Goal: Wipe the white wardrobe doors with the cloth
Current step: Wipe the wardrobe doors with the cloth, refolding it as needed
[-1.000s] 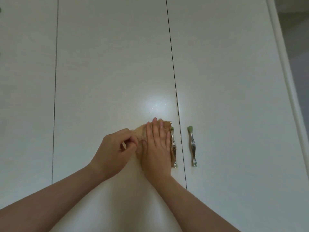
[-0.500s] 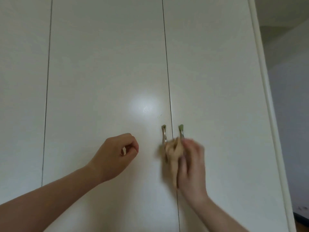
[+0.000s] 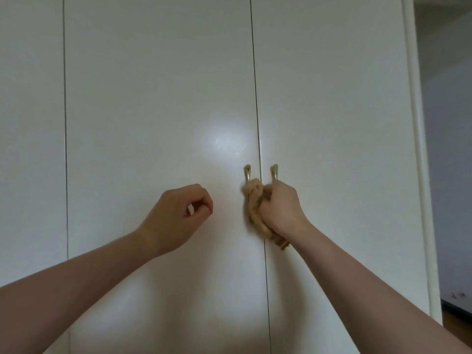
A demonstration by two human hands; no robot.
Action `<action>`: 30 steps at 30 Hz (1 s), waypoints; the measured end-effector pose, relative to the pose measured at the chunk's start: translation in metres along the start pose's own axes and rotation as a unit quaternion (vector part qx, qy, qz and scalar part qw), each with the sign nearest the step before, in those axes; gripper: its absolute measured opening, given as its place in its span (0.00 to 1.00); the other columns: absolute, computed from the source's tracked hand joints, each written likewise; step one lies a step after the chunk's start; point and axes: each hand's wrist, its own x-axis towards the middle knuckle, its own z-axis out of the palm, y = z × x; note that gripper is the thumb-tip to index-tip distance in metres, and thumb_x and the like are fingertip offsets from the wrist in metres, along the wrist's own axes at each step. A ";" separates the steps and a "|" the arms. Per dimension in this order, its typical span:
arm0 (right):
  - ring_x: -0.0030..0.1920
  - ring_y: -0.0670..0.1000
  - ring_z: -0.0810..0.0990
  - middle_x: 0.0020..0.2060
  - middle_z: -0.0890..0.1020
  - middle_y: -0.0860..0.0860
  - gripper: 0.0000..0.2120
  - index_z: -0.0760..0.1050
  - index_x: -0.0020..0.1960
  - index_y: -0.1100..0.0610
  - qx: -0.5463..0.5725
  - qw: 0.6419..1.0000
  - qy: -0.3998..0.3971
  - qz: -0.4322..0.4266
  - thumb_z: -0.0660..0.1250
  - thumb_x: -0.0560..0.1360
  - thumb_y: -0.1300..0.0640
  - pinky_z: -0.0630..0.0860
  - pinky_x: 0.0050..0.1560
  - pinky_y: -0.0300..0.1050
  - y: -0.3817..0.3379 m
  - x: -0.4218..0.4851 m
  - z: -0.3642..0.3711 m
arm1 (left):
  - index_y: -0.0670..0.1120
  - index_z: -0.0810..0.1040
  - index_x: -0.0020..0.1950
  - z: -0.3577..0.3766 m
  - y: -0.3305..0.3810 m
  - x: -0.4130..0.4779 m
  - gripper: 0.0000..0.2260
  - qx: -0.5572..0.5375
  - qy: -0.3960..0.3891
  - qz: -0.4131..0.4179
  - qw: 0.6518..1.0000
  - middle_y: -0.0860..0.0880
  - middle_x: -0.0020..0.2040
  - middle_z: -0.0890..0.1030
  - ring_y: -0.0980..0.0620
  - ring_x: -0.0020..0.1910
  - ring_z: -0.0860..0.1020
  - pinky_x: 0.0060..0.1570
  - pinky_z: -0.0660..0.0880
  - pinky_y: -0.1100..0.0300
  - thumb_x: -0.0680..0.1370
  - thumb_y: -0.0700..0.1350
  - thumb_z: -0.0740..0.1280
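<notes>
White wardrobe doors fill the view, split by thin vertical gaps. My right hand grips a bunched tan cloth and presses it over the two metal handles beside the middle gap; only the handles' tops show above the cloth and fingers. My left hand hovers in front of the middle door, left of the handles, with its fingers curled loosely and nothing in it.
The wardrobe's white side frame runs down the right. Beyond it lie a grey wall and a strip of wooden floor at the lower right.
My right hand has bunched up the cloth and carried it from flat on the middle door rightward onto the handles. My left hand has let go of the cloth and stays put.
</notes>
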 end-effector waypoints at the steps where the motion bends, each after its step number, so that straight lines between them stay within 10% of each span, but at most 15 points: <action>1: 0.42 0.57 0.81 0.39 0.83 0.58 0.14 0.82 0.43 0.63 -0.048 0.997 -0.061 -0.007 0.59 0.78 0.60 0.78 0.44 0.48 0.002 -0.005 -0.004 | 0.48 0.80 0.39 0.001 0.001 -0.001 0.10 0.005 -0.011 -0.001 1.000 0.54 0.39 0.80 0.56 0.38 0.78 0.36 0.71 0.69 0.74 0.34 0.67; 4: 0.41 0.57 0.79 0.36 0.81 0.55 0.12 0.80 0.41 0.62 -0.111 0.988 -0.098 -0.038 0.60 0.77 0.62 0.74 0.43 0.46 -0.001 -0.007 -0.013 | 0.50 0.80 0.38 0.000 0.004 -0.001 0.11 0.011 -0.041 -0.010 0.999 0.56 0.41 0.80 0.57 0.38 0.77 0.36 0.70 0.71 0.75 0.34 0.67; 8: 0.41 0.49 0.75 0.43 0.78 0.52 0.09 0.79 0.47 0.59 0.084 0.977 0.185 -0.060 0.61 0.80 0.61 0.64 0.43 0.38 -0.024 0.016 -0.020 | 0.50 0.79 0.38 -0.009 0.005 0.003 0.12 0.000 -0.030 -0.007 1.000 0.55 0.39 0.80 0.56 0.38 0.78 0.36 0.70 0.70 0.75 0.34 0.67; 18: 0.42 0.57 0.78 0.36 0.79 0.55 0.16 0.76 0.39 0.63 -0.021 1.000 0.003 0.008 0.58 0.82 0.60 0.68 0.38 0.45 -0.027 0.020 -0.028 | 0.51 0.78 0.39 -0.006 -0.005 -0.011 0.08 -0.002 -0.062 0.004 0.998 0.54 0.39 0.79 0.54 0.38 0.77 0.35 0.68 0.70 0.75 0.41 0.65; 23: 0.49 0.52 0.79 0.49 0.82 0.55 0.09 0.76 0.58 0.57 0.136 0.943 0.304 -0.029 0.59 0.84 0.57 0.71 0.49 0.42 -0.018 0.040 -0.062 | 0.52 0.78 0.39 -0.004 -0.010 -0.006 0.07 -0.003 -0.058 0.009 0.998 0.54 0.40 0.80 0.52 0.40 0.78 0.35 0.69 0.69 0.75 0.42 0.65; 30: 0.41 0.48 0.77 0.41 0.81 0.52 0.03 0.77 0.47 0.59 0.121 0.979 0.167 0.008 0.65 0.79 0.62 0.68 0.41 0.39 0.048 0.016 -0.018 | 0.51 0.77 0.39 0.010 -0.020 0.010 0.07 -0.004 -0.035 -0.011 0.999 0.54 0.39 0.80 0.52 0.40 0.77 0.38 0.72 0.62 0.72 0.49 0.61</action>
